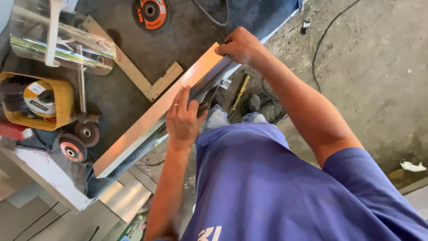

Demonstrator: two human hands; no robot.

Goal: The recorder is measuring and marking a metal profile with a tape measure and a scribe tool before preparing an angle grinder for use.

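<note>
A long shiny metal strip (147, 120) lies along the near edge of a dark cloth-covered workbench (133, 49), running diagonally from lower left to upper right. My left hand (183, 117) grips the strip near its middle, fingers over the top and thumb on the side. My right hand (240, 44) holds the strip's far end at the bench edge. Both arms reach out from my blue shirt.
On the bench lie an L-shaped wooden piece (138, 73), an orange cutting disc (150, 13), a clear curved face shield (62, 42), a yellow tray of discs (42, 100) and loose grinding discs (78, 140). Cables (325, 35) and a yellow-handled tool (240, 91) lie on the concrete floor.
</note>
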